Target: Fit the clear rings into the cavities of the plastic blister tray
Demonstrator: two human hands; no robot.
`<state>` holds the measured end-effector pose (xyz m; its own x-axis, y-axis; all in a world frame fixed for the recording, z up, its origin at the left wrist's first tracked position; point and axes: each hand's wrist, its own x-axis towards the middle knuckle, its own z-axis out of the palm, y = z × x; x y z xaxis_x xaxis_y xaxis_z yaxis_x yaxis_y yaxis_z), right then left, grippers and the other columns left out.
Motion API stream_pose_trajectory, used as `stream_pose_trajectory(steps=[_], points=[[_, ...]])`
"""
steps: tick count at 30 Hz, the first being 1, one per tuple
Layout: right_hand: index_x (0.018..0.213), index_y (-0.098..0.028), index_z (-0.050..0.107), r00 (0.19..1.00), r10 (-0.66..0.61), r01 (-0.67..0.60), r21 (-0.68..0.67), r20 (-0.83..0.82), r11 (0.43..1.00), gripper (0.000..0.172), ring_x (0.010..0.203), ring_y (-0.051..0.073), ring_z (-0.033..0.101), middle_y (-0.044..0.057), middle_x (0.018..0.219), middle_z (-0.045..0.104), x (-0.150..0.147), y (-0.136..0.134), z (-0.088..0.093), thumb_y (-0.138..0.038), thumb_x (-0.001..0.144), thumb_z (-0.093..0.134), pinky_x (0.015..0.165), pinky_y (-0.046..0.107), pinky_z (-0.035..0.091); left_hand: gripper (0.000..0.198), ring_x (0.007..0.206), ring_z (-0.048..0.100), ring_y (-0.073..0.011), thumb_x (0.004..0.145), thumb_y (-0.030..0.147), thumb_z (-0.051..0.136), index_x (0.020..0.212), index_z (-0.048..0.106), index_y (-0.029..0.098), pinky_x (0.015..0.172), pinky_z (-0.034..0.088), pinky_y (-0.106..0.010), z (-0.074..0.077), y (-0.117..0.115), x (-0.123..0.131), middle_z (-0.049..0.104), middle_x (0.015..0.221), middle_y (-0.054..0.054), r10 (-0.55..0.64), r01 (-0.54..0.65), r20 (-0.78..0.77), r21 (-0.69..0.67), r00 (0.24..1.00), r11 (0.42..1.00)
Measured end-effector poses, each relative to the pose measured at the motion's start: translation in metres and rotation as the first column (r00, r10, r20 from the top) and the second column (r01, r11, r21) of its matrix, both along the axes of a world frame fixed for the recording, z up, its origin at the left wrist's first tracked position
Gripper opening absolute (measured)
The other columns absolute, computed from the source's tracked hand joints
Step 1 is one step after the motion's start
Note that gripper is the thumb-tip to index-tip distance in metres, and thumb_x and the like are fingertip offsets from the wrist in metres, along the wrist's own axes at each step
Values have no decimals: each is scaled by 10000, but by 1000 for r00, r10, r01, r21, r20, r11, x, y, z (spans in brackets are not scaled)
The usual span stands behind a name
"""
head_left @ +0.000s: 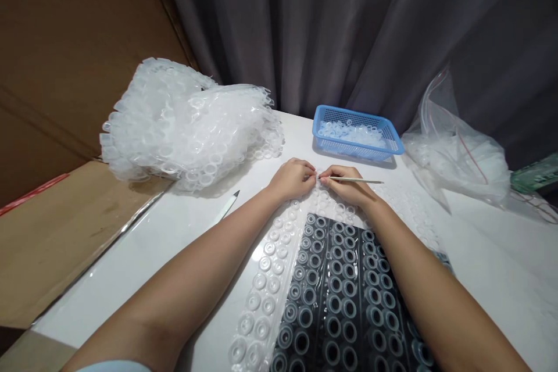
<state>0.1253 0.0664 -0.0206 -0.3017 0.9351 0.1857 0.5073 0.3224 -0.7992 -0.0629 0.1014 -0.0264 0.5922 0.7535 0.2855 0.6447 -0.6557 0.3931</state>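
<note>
A clear plastic sheet of small moulded rings (322, 279) lies on the white table (183, 232), partly over a dark pad. My left hand (293, 177) rests curled at the sheet's far edge, its fingertips pinched together on the plastic. My right hand (349, 186) meets it there, closed on a thin metal pick (357, 180) whose tip points left toward the left fingertips. What the left fingers pinch is too small to make out.
A heap of used clear ring sheets (187, 122) sits at the back left. A blue basket (355, 133) with loose clear rings stands behind the hands. A plastic bag (457, 151) lies at the right. A blade (229, 204) lies left of my forearm. Cardboard (56, 226) borders the table's left.
</note>
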Motion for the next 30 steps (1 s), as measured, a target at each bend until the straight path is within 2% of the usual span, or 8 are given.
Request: stream_pose_trajectory(steps=[6, 12, 14, 16, 18, 21, 23, 30], points=[[885, -214, 651, 994, 44, -57, 130, 104, 990, 166, 796, 194, 620, 42, 898, 696, 1, -3, 2, -301, 858, 512, 705, 297, 432, 261, 981, 604, -227, 837, 270, 489, 903, 727, 184, 956, 435, -366, 2, -2, 1, 701, 1007, -49, -24, 26, -30, 41, 999, 999], [864, -215, 606, 985, -165, 156, 132, 57, 979, 157, 635, 175, 613, 8, 678, 665, 2, 0, -1, -324, 864, 493, 650, 291, 439, 229, 910, 618, -227, 812, 257, 507, 812, 711, 151, 927, 446, -358, 2, -1, 4, 703, 896, -80, -30, 34, -61, 77, 998, 996], [863, -209, 592, 962, -273, 274, 99, -22, 957, 161, 607, 160, 621, 43, 840, 697, 3, 1, -2, -338, 857, 498, 650, 303, 459, 225, 911, 619, -229, 806, 253, 505, 794, 708, 157, 931, 441, -363, 1, 0, 3, 703, 897, -76, -28, 32, -55, 72, 998, 997], [840, -198, 587, 938, -328, 334, 43, -110, 942, 174, 611, 141, 629, 92, 1127, 648, 5, 1, -2, -362, 835, 528, 636, 308, 476, 225, 928, 619, -228, 806, 261, 501, 827, 706, 171, 941, 434, -366, 0, 2, 2, 706, 927, -61, -27, 29, -34, 43, 999, 999], [815, -192, 600, 949, -270, 271, -17, -164, 962, 197, 657, 144, 634, 100, 1202, 609, 8, 0, -1, -387, 804, 576, 626, 303, 483, 241, 984, 611, -227, 799, 280, 510, 910, 701, 186, 966, 420, -364, 1, 5, -1, 703, 999, -43, -46, 46, -11, -17, 999, 999], [792, -188, 638, 980, -83, 69, -80, -182, 994, 204, 710, 169, 618, 67, 903, 689, 11, -3, 1, -390, 761, 637, 628, 292, 478, 325, 1095, 570, -235, 760, 301, 550, 1036, 681, 188, 1012, 388, -366, 2, 9, -6, 668, 1136, -41, -94, 93, -15, -97, 995, 991], [778, -183, 656, 984, -14, -6, -108, -180, 994, 194, 700, 171, 605, 52, 784, 683, 10, -4, 2, -374, 742, 660, 616, 288, 468, 370, 1134, 545, -249, 738, 312, 570, 1068, 674, 181, 1030, 371, -380, 4, 10, -8, 645, 1184, -53, -109, 105, -34, -116, 993, 988], [785, -183, 672, 988, 21, -42, -138, -150, 989, 139, 718, 172, 605, 56, 809, 692, 6, -4, 3, -316, 746, 657, 630, 295, 457, 380, 1135, 542, -253, 730, 337, 564, 1057, 682, 183, 1027, 374, -376, 6, 8, -7, 649, 1167, -55, -94, 89, -35, -120, 995, 989]])
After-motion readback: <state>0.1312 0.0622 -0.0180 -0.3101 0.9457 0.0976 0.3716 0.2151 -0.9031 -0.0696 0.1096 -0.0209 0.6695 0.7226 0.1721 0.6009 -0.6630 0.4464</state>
